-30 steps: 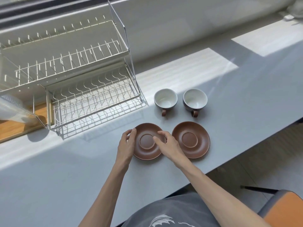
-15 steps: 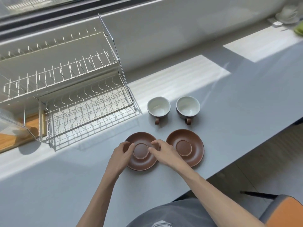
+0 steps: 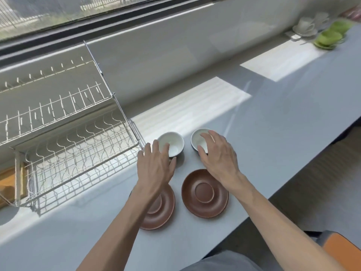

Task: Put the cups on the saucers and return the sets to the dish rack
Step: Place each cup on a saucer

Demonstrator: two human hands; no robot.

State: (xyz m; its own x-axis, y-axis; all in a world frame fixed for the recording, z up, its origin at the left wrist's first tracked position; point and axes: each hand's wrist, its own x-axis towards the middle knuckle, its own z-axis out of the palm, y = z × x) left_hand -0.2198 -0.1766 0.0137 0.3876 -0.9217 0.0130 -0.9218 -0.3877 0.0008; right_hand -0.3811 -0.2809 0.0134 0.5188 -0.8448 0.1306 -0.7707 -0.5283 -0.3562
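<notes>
Two brown saucers lie side by side near the counter's front edge: the left saucer [image 3: 164, 212] is partly hidden under my left forearm, the right saucer [image 3: 205, 192] is in full view. Behind them stand two cups, white inside and dark outside. My left hand [image 3: 156, 167] reaches over the near left side of the left cup [image 3: 172, 142], fingers straight, thumb by its near wall. My right hand [image 3: 218, 155] hovers over the right cup [image 3: 198, 138] with spread fingers covering its right half. Neither hand plainly grips a cup.
The empty two-tier wire dish rack [image 3: 68, 145] stands at the left on the grey counter [image 3: 273, 133], close to the left cup. A wooden board [image 3: 7, 184] sits behind it. Green cups [image 3: 330, 36] and white cups [image 3: 306, 26] stand far right. An orange chair [image 3: 341, 249] is below the edge.
Both hands have left the left saucer and moved forward, one to each cup. The camera has tilted up and shows more of the window and the far counter.
</notes>
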